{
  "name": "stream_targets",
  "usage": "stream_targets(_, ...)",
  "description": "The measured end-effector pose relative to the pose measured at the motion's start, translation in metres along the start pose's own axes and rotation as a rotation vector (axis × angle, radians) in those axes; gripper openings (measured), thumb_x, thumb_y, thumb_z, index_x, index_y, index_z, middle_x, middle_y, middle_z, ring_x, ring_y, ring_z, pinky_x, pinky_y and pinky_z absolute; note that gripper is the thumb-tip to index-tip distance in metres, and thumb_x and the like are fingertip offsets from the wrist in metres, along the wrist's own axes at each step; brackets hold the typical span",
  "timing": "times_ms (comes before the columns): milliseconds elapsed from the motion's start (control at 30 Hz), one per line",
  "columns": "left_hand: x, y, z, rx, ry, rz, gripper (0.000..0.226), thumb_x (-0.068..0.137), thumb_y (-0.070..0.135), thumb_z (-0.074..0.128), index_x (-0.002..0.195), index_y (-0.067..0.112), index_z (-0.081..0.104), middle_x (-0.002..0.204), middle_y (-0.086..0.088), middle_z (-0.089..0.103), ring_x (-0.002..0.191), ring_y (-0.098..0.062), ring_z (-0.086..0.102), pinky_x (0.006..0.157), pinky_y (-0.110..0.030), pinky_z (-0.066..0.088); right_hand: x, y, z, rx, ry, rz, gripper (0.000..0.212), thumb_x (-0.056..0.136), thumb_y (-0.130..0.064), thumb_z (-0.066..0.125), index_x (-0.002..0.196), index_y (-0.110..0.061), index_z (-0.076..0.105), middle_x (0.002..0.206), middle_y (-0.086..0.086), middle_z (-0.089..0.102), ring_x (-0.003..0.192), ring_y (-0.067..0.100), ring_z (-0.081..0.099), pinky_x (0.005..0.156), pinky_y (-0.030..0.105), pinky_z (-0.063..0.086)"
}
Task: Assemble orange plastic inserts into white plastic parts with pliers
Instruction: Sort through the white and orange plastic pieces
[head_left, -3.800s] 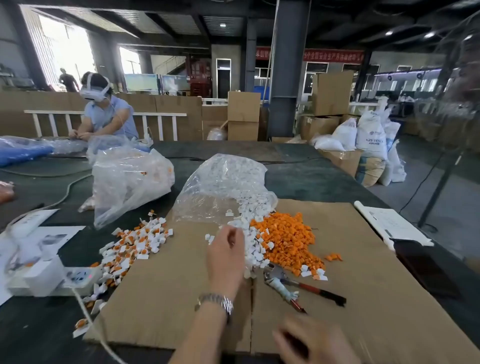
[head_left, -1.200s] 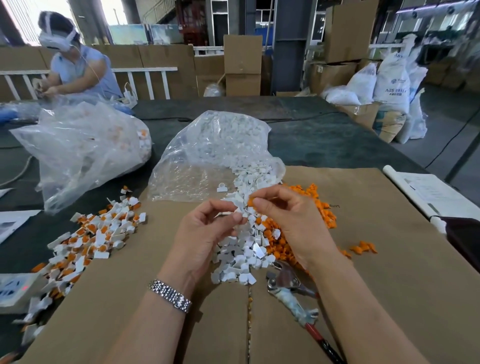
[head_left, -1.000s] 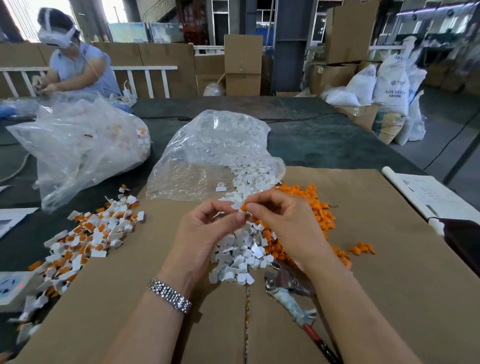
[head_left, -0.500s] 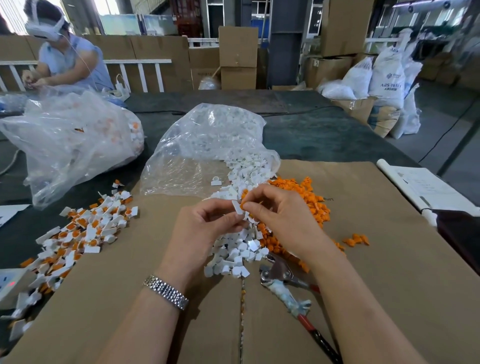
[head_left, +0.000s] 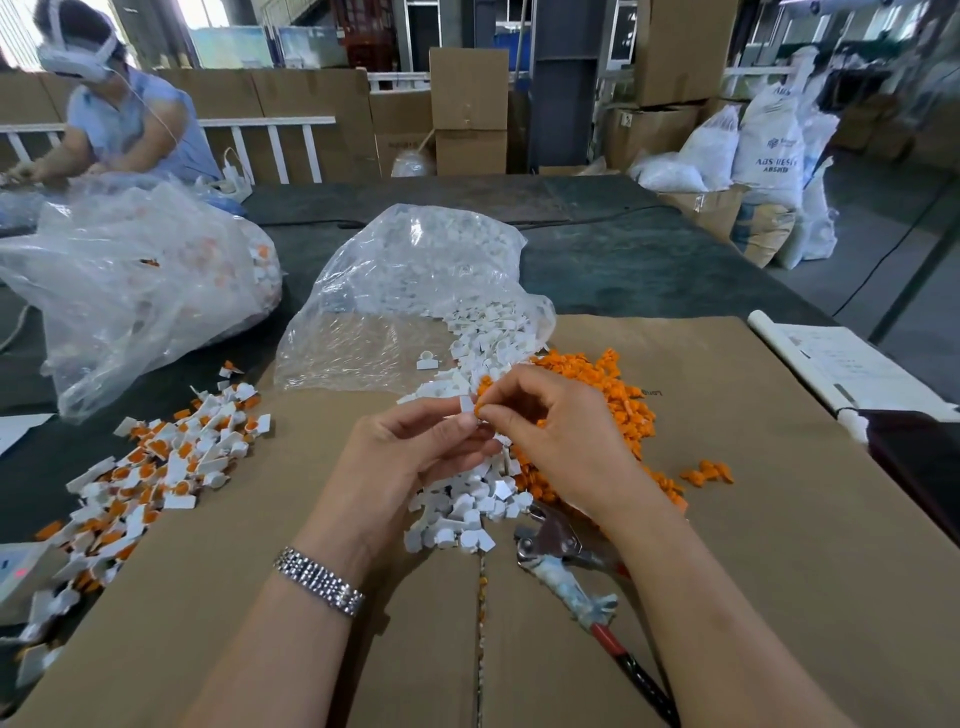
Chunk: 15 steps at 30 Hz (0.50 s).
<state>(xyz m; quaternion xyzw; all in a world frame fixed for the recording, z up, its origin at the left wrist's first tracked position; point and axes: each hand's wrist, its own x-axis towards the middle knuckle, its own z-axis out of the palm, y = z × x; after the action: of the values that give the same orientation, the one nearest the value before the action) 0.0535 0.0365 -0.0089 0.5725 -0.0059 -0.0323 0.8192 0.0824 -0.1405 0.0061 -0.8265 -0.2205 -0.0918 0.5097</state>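
Observation:
My left hand (head_left: 405, 457) pinches a small white plastic part (head_left: 466, 405) between thumb and fingertips. My right hand (head_left: 556, 431) pinches an orange insert (head_left: 481, 403) and holds it against that part. Both hands hover over a heap of white parts (head_left: 467, 504) spilling from a clear bag (head_left: 415, 291). A pile of orange inserts (head_left: 613, 395) lies just right of the heap. The pliers (head_left: 566, 566), with red and black handles, lie on the cardboard (head_left: 779, 519) under my right wrist, untouched.
Finished white-and-orange pieces (head_left: 156, 467) lie scattered at the left edge of the cardboard. A second clear bag (head_left: 130, 291) sits behind them. Another person (head_left: 119, 119) works at the far left. A rolled paper sheet (head_left: 852, 374) lies at the right.
Since the oldest frame my hands have come together over the heap, each with a piece. In the last second the insert has been pressed closer to the white part; the pliers have stayed put.

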Motion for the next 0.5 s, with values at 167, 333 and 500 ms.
stream_targets(167,0.002,0.002,-0.001,-0.066,0.019,-0.086,0.015,0.075,0.012,0.082,0.089,0.007,0.08,0.099,-0.031,0.074,0.091,-0.039,0.076,0.068,-0.026,0.063,-0.001,0.001,0.002,-0.027,-0.027,-0.032,0.003,0.091,-0.015,0.074,0.093,-0.016,0.074,0.088,-0.007,0.069,0.084,0.009,0.065,0.078,0.026,0.055)
stream_targets(333,0.004,0.002,-0.003,-0.12,0.062,-0.124,0.012,0.075,0.005,0.076,0.086,0.003,0.078,0.098,-0.034,0.073,0.082,-0.035,0.078,0.065,-0.027,0.064,0.0,-0.003,-0.002,-0.032,-0.103,0.032,0.018,0.091,-0.018,0.075,0.108,-0.021,0.073,0.092,-0.007,0.071,0.085,0.005,0.067,0.079,0.018,0.055)
stream_targets(500,0.006,0.0,-0.005,-0.213,0.104,-0.143,0.035,0.079,0.006,0.074,0.111,-0.008,0.07,0.106,-0.031,0.073,0.094,-0.035,0.077,0.064,-0.023,0.062,-0.008,-0.022,-0.034,-0.481,-0.314,0.233,0.025,0.09,-0.044,0.072,0.104,-0.026,0.061,0.095,-0.012,0.061,0.082,0.002,0.057,0.069,0.019,0.047)
